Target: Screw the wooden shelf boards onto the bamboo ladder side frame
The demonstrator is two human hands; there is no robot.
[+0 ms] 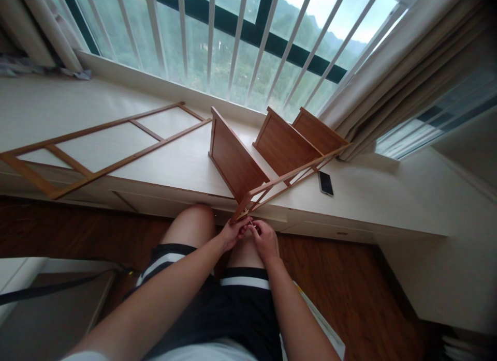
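A wooden shelf unit stands on the white window ledge, made of a ladder-like side frame (287,176) with several brown shelf boards (236,156) joined to it. Its near end reaches over my knees. My left hand (234,232) is closed at that near corner, gripping the frame. Close beside it, my right hand (265,239) pinches something thin and small against the same corner; its kind is too small to make out. A second side frame (134,156), with crossbars, lies flat on the ledge to the left, apart from both hands.
A dark phone (325,183) lies on the ledge (373,195) right of the shelf unit. Behind are window bars (212,40) and a beige curtain (392,66). Drawer fronts run below the ledge, above a dark wood floor (330,278). A black strap (58,291) hangs at lower left.
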